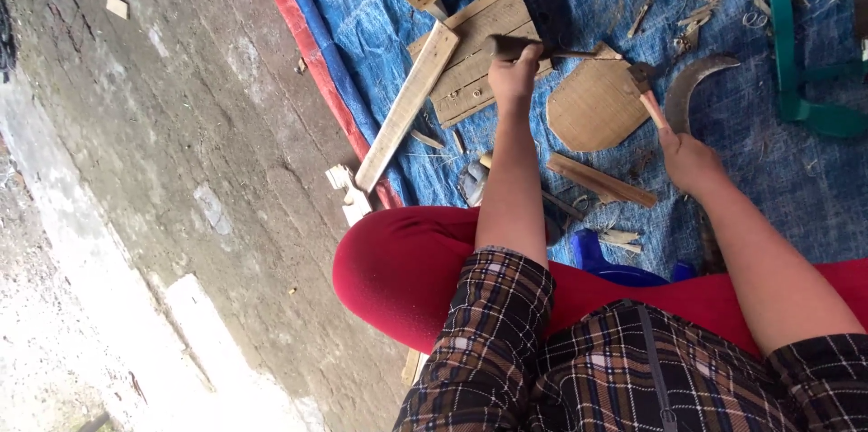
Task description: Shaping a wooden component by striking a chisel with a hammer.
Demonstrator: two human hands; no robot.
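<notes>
Wooden board (pixel 595 107) between both hands.
</notes>
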